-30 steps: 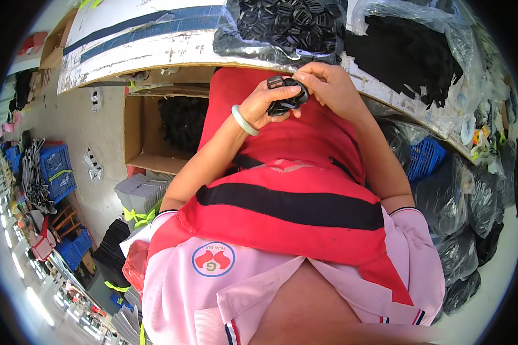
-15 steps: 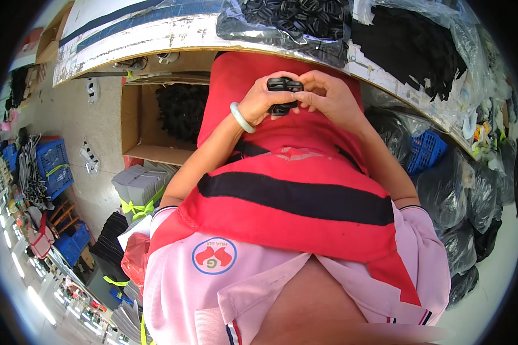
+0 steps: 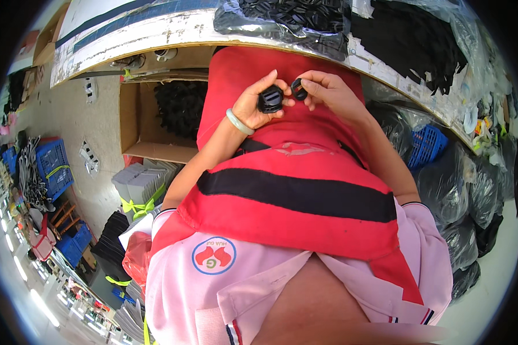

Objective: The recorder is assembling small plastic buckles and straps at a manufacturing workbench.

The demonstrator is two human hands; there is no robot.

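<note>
Above my red apron (image 3: 282, 138), both hands are raised at the near edge of the table. In the palm of my left hand (image 3: 251, 104) sits a small clump of black plastic buckles (image 3: 270, 100), with the fingers curled round it. Between the thumb and fingers of my right hand (image 3: 332, 96) is a single black plastic buckle (image 3: 299, 89), held slightly apart from the clump. Straight ahead on the table lies an open clear bag (image 3: 282, 40) full of similar black plastic pieces.
The white worktable (image 3: 172, 27) curves across the far side, with black fabric strips (image 3: 406, 43) on its right. Beneath it, an open cardboard box (image 3: 155, 152) holds black pieces. Dark plastic bags (image 3: 443, 187) and a blue basket (image 3: 427, 146) stand right; grey bundles (image 3: 141, 183) are left.
My hands, together on the black buckles before, have come apart. The right hand has moved off slightly with one buckle, while the left keeps the rest with its thumb lifted.
</note>
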